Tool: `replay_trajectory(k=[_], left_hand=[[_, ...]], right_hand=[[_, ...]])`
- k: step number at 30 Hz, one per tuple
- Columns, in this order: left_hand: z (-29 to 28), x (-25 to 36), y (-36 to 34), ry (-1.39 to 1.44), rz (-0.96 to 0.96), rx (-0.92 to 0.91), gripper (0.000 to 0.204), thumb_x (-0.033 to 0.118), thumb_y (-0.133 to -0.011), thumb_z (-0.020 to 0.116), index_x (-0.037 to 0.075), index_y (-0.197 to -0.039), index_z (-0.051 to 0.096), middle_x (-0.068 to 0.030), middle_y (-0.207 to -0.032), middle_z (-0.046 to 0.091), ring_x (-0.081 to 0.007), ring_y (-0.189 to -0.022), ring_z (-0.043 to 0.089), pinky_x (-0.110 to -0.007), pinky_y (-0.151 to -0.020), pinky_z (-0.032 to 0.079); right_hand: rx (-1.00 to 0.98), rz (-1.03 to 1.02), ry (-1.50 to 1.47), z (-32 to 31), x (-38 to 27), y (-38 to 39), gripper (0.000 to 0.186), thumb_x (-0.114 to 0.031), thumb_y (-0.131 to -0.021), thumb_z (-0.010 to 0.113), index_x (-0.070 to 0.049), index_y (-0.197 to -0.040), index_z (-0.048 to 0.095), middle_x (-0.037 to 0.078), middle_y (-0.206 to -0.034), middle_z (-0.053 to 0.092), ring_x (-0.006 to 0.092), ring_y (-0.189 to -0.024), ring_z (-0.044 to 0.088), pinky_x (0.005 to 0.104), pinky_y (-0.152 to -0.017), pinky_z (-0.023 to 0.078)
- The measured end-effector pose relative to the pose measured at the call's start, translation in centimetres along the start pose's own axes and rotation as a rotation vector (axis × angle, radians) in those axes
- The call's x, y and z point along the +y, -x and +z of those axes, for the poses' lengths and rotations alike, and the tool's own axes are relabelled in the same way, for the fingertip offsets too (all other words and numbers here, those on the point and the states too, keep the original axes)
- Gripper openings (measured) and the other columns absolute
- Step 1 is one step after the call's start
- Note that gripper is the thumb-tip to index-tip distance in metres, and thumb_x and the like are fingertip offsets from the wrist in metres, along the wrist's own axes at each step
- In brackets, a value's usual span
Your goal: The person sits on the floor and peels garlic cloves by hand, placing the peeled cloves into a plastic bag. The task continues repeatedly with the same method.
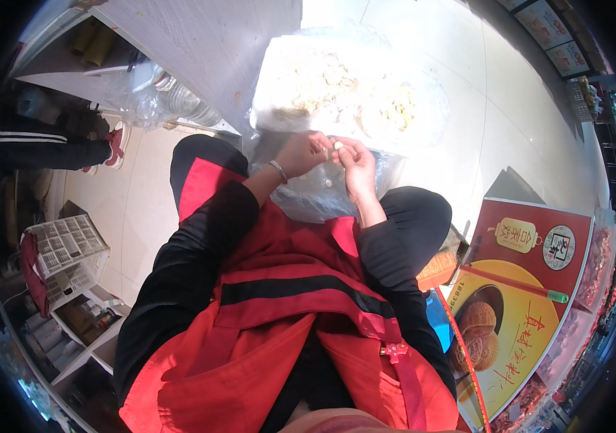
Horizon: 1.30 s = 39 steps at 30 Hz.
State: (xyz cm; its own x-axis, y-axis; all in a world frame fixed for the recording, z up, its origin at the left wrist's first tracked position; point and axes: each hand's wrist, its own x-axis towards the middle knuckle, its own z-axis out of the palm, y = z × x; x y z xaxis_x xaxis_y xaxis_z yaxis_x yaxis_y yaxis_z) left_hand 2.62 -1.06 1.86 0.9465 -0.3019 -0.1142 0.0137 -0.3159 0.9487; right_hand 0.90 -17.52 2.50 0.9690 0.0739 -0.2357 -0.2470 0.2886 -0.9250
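My right hand point(359, 167) pinches a small pale rounded piece point(338, 145) between thumb and fingers; its exact kind is too small to make out. My left hand point(302, 154), with a bracelet at the wrist, is closed close beside it, fingertips almost meeting the right ones. What the left fingers hold, if anything, cannot be made out. Just beyond both hands stands a white box point(263, 85), glaring in the sun. Inside are many pale small pieces point(322, 79) and, to the right, a yellowish heap point(399, 112). Clear plastic film point(308, 195) hangs below my hands, between my knees.
A grey-white panel point(200, 43) rises at the left of the box. On the left are a person's red shoe point(116, 144) and a white plastic basket point(70, 245). A red and yellow printed box point(524, 289) stands by my right side. Pale tiles point(524, 115) cover the floor.
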Motion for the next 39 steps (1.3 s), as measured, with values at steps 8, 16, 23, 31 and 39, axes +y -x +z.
replay_trajectory(k=[8, 16, 23, 31, 39], left_hand=[[-0.2, 0.6, 0.1, 0.274, 0.005, 0.020, 0.017, 0.013, -0.086, 0.067, 0.000, -0.097, 0.067, -0.0010, -0.080, 0.067, -0.0036, -0.070, 0.058, -0.020, -0.066, 0.047], [-0.6, 0.7, 0.1, 0.111, 0.024, 0.003, 0.014, 0.011, -0.085, 0.067, 0.002, -0.096, 0.068, 0.0008, -0.078, 0.067, -0.0032, -0.067, 0.057, -0.020, -0.062, 0.046], [-1.1, 1.1, 0.0, -0.078, 0.153, 0.038, 0.018, 0.011, -0.079, 0.067, 0.005, -0.095, 0.070, -0.0008, -0.075, 0.066, -0.0054, -0.068, 0.057, -0.023, -0.066, 0.046], [-1.6, 1.8, 0.1, -0.044, 0.169, -0.022, 0.014, 0.013, -0.077, 0.070, 0.007, -0.089, 0.071, -0.0042, -0.082, 0.069, -0.0117, -0.076, 0.063, -0.027, -0.072, 0.048], [-1.8, 2.0, 0.2, -0.149, 0.262, -0.031, 0.010, 0.013, -0.075, 0.071, 0.007, -0.083, 0.070, -0.0053, -0.082, 0.069, -0.0175, -0.078, 0.064, -0.030, -0.073, 0.049]], right_hand=[[-0.034, -0.080, 0.160, -0.4, 1.1, -0.2, 0.013, 0.005, -0.088, 0.055, 0.000, -0.101, 0.058, 0.007, -0.090, 0.065, 0.0111, -0.080, 0.060, 0.0235, -0.075, 0.048], [-0.061, -0.173, 0.362, -0.7, 0.9, 0.0, 0.012, 0.006, -0.088, 0.054, 0.000, -0.099, 0.055, 0.006, -0.091, 0.063, 0.0110, -0.080, 0.059, 0.0239, -0.075, 0.048], [-0.093, -0.125, 0.220, -0.8, 1.0, -0.1, 0.012, 0.006, -0.089, 0.053, 0.001, -0.099, 0.055, 0.006, -0.089, 0.062, 0.0110, -0.079, 0.058, 0.0236, -0.073, 0.047], [-0.143, -0.044, 0.143, -1.1, 0.7, -0.2, 0.014, 0.007, -0.088, 0.051, -0.001, -0.099, 0.056, 0.004, -0.084, 0.061, 0.0094, -0.072, 0.056, 0.0224, -0.068, 0.047], [-0.175, 0.026, 0.129, -1.2, 0.3, -0.1, 0.015, 0.007, -0.088, 0.049, 0.000, -0.099, 0.056, 0.005, -0.085, 0.061, 0.0105, -0.077, 0.056, 0.0240, -0.070, 0.047]])
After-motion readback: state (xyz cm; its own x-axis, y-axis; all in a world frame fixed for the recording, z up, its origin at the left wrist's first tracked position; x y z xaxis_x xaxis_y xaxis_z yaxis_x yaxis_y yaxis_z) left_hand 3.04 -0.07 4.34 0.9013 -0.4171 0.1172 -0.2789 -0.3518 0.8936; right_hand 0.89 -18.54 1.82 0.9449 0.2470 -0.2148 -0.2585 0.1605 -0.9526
